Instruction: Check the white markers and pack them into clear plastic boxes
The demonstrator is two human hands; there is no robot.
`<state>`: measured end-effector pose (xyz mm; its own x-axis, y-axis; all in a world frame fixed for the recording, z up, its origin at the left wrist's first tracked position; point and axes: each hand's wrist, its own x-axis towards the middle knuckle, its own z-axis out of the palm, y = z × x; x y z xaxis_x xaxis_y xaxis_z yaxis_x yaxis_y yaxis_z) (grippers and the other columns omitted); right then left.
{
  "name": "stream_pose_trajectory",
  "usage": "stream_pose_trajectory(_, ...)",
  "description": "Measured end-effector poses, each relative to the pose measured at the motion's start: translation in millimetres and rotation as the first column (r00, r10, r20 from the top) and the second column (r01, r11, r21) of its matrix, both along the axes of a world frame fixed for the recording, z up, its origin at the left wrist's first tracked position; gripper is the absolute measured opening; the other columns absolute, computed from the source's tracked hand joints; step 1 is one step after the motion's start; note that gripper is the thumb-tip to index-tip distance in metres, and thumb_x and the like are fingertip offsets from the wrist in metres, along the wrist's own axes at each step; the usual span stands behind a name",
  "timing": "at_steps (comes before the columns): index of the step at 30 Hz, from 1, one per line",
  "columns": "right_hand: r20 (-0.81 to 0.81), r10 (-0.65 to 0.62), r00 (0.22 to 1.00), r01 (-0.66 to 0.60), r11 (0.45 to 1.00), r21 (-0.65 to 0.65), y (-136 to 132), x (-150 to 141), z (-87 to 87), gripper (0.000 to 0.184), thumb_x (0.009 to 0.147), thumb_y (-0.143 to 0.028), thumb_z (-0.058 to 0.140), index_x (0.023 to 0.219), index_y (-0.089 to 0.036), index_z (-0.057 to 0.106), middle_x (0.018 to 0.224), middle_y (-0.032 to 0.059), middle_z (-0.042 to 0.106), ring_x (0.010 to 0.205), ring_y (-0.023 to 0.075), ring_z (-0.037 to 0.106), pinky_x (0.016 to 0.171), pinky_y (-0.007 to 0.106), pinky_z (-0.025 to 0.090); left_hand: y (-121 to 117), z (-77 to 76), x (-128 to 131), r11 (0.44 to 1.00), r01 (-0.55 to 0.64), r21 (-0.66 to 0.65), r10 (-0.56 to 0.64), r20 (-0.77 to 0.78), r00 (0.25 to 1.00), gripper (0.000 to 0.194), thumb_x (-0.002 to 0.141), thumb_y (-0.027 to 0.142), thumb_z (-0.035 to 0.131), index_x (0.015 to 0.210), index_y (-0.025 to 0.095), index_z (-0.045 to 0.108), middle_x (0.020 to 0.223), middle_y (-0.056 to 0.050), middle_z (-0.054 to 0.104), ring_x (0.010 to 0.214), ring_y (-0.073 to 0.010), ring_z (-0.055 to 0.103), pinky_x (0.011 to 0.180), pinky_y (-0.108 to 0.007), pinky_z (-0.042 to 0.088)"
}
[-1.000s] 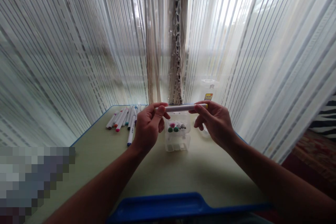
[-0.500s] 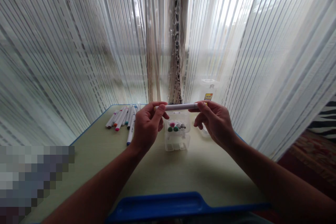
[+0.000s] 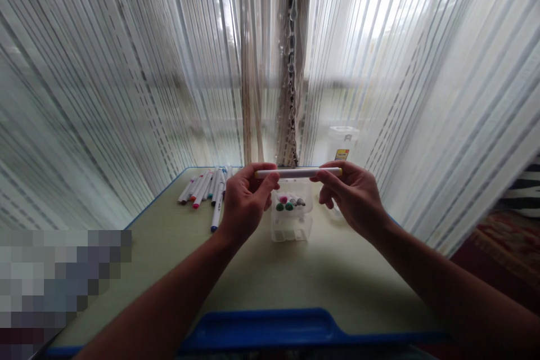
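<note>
A white marker (image 3: 297, 172) with yellow ends is held level above the table, one end in each hand. My left hand (image 3: 248, 202) pinches its left end between thumb and fingers. My right hand (image 3: 352, 196) pinches its right end the same way. Just below the marker stands a clear plastic box (image 3: 292, 225) with several markers upright in it, their coloured caps showing.
Several loose markers (image 3: 206, 191) lie in a row at the far left of the pale green table (image 3: 270, 275), which has a blue rim (image 3: 261, 329). A clear lidded container (image 3: 342, 138) stands at the far right by the striped sheer curtains. A blurred patch covers the lower left.
The view has shifted slightly, so everything sits a little further right. Both hands still hold the marker level; a yellow tip now shows at each end.
</note>
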<state>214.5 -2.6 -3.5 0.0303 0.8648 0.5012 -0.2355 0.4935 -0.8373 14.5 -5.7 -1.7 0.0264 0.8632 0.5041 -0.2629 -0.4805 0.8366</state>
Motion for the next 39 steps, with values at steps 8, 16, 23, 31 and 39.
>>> stream_pose_trajectory(8,-0.036,-0.005,0.999,0.003,0.998,-0.063,-4.0,-1.9,4.4,0.025,0.075,-0.035,0.086,0.084,-0.017,0.072,0.078,0.0066,0.079,0.041,0.0109,0.062,0.034,0.02,0.042,-0.7,-0.4,-0.2,1.0,0.006,0.003,-0.006,0.039,0.999,0.029,0.085,0.025,0.073,0.109,0.011,0.066,0.072,0.0,0.067,0.042,-0.0045,0.045,0.039,-0.02,0.038)
stream_pose_trajectory(16,-0.03,0.008,1.0,-0.01,0.999,-0.036,-2.2,-1.3,2.7,0.024,0.073,-0.03,0.089,0.087,-0.015,0.076,0.074,0.0057,0.077,0.041,0.0102,0.062,0.034,0.018,0.043,0.9,-2.0,-0.2,1.0,-0.003,-0.001,0.003,0.017,1.0,0.028,0.081,0.027,0.078,0.101,0.011,0.067,0.065,0.001,0.066,0.041,-0.005,0.045,0.038,-0.019,0.037)
stream_pose_trajectory(23,-0.054,0.055,0.997,-0.057,0.998,-0.032,-3.6,-0.3,3.0,0.024,0.072,-0.027,0.089,0.088,-0.015,0.076,0.075,0.0052,0.077,0.041,0.0099,0.063,0.034,0.017,0.045,0.1,-1.8,-1.2,1.0,0.003,0.019,-0.003,0.02,1.0,0.026,0.082,0.024,0.076,0.104,0.011,0.067,0.069,0.0,0.067,0.042,-0.0049,0.046,0.039,-0.019,0.038)
stream_pose_trajectory(31,-0.028,0.08,0.996,-0.08,0.997,-0.009,0.3,1.5,0.0,0.023,0.073,-0.025,0.088,0.09,-0.016,0.076,0.074,0.0028,0.075,0.043,0.0101,0.064,0.034,0.017,0.046,1.8,-3.0,-2.6,1.0,0.008,0.028,-0.008,0.027,1.0,0.025,0.082,0.022,0.074,0.103,0.011,0.067,0.068,0.0,0.067,0.043,-0.0055,0.046,0.039,-0.02,0.038)
stream_pose_trajectory(39,-0.018,0.053,0.998,-0.054,0.998,-0.037,-1.9,-0.2,2.7,0.025,0.075,-0.032,0.088,0.085,-0.014,0.074,0.076,0.006,0.077,0.041,0.0096,0.062,0.034,0.018,0.044,1.5,-1.8,-1.9,1.0,0.003,0.008,-0.003,0.004,1.0,0.021,0.083,0.025,0.073,0.097,0.011,0.068,0.069,0.001,0.065,0.043,-0.0044,0.044,0.039,-0.019,0.037)
